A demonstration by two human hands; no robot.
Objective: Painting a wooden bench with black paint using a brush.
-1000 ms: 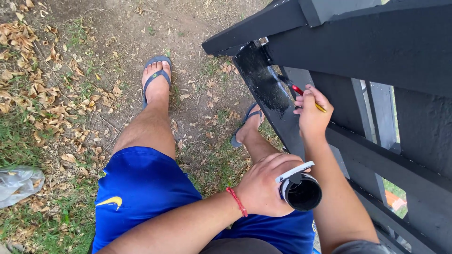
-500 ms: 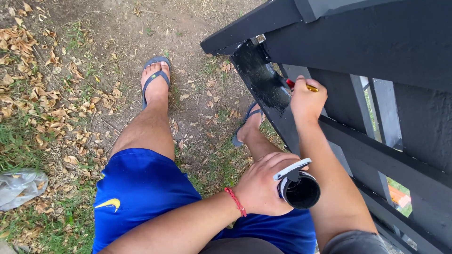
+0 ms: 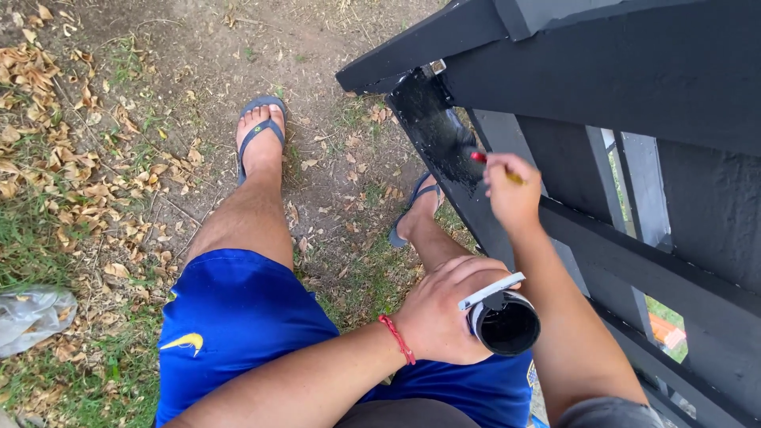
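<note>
**Wet black paint, an open can, and a low crouch beside the fence**

The person is crouching on the dirt ground [image 3: 198,55] beside a black wooden fence [image 3: 634,95]. The right hand [image 3: 514,194] is closing its fingers around a small brush [image 3: 495,166] with a red and yellow handle, and is working it against the glossy, wet-looking slanted board [image 3: 432,127] near the top left corner of the fence. The left hand [image 3: 444,313] is wrapping around an open paint can [image 3: 505,323], holding it above the blue shorts [image 3: 238,317], just beside the right forearm.

The likeliest slip seems to be the can: it is sitting tilted toward the camera (how full it is cannot be told), so a wrist turn could be spilling paint onto the shorts or the leg. The right forearm is passing close to the can's rim and to the fence rails, so a smear on skin looks possible. The foot in the flip-flop [image 3: 416,208] is resting right under the wet board, where drips could be landing. The crouch itself may be tiring, and a wobble could be pressing an arm into fresh paint.
</note>
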